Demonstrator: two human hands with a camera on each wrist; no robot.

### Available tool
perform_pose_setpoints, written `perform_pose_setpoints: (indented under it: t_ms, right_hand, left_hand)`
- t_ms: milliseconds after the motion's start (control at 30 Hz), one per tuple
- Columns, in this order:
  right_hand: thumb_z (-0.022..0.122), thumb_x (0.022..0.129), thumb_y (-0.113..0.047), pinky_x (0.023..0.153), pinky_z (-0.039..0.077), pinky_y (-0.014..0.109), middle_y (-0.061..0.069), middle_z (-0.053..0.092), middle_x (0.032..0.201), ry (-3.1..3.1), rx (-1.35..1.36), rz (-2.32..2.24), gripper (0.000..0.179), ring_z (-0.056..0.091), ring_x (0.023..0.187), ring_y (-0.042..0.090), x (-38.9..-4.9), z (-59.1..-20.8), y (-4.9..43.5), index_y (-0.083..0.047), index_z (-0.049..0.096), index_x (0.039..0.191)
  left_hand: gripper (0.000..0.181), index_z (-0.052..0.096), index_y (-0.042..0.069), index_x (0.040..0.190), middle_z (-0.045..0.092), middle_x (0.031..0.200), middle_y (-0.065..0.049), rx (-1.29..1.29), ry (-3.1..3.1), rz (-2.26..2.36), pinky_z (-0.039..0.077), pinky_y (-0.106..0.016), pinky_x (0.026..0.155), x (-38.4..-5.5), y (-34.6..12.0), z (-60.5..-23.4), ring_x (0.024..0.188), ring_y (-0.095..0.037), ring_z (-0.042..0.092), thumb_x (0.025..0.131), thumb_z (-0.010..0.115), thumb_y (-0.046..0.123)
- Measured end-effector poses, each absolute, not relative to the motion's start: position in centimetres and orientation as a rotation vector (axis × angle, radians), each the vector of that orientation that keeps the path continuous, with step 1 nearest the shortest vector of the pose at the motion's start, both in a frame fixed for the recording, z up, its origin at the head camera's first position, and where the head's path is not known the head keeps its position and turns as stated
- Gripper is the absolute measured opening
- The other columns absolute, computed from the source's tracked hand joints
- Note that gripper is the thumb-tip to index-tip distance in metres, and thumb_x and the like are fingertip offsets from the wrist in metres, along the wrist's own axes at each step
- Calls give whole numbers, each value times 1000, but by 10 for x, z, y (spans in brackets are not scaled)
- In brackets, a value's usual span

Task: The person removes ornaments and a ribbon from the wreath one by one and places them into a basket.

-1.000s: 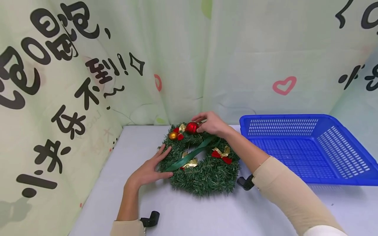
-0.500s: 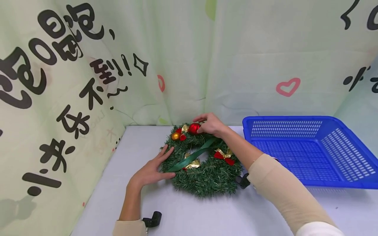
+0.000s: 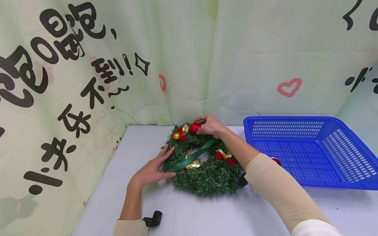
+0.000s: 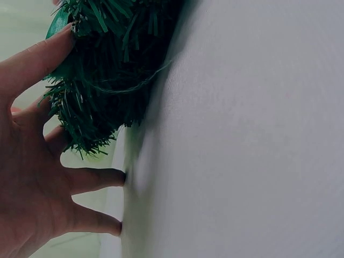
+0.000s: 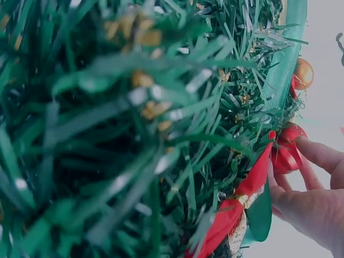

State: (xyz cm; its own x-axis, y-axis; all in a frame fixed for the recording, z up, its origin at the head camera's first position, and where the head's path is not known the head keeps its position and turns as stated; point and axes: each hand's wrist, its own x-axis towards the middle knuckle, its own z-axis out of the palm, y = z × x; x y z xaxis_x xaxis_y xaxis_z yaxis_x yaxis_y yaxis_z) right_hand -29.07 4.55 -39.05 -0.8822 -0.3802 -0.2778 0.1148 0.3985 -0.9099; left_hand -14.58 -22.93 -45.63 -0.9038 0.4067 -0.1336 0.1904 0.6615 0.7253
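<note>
A green Christmas wreath (image 3: 203, 182) lies on the table, crossed by a green ribbon (image 3: 192, 157). At its left side my left hand (image 3: 151, 170) rests with fingers spread; in the left wrist view the thumb touches the green needles (image 4: 107, 80) and two fingertips reach the tabletop. My right hand (image 3: 211, 126) pinches a shiny red bauble (image 3: 194, 128) at the wreath's far edge, also visible in the right wrist view beside the fingers (image 5: 317, 156). Left of it sits a gold bauble (image 3: 176, 136). A red-and-gold bow (image 3: 225, 157) decorates the right side, and a gold bow (image 3: 193, 164) the inner edge.
A blue plastic basket (image 3: 295, 178) stands right of the wreath, with a small red item (image 3: 276, 160) in it, partly covered by the right sleeve (image 3: 280, 186). A printed curtain (image 3: 183, 49) hangs behind the table (image 3: 189, 216) and along its left.
The head view has shifted slightly, so the scene sits a little further right. My right forearm has moved slightly left, uncovering the red item in the basket. Both hands keep their places at the wreath.
</note>
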Motion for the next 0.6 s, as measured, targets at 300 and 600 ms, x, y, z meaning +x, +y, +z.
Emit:
perform_pose_setpoints:
  t_ms: [300, 600]
  right_hand:
    - [66, 91, 14, 90, 58, 39, 24, 54, 148, 2228, -216, -1496, 59, 64, 111, 30, -291, -392, 44, 0, 56, 147]
    - [67, 91, 13, 87, 58, 38, 23, 55, 147, 2224, -211, -1498, 57, 65, 107, 28, -290, -391, 45, -2, 58, 146]
  left_hand:
    - [97, 17, 38, 167, -3, 177, 8, 477, 2593, 1082, 25, -71, 120, -145, -228, -455, 160, -41, 13, 93, 78, 45]
    - [97, 17, 39, 167, -3, 177, 9, 469, 2593, 1091, 26, -72, 119, -145, -228, -455, 160, -41, 13, 92, 78, 46]
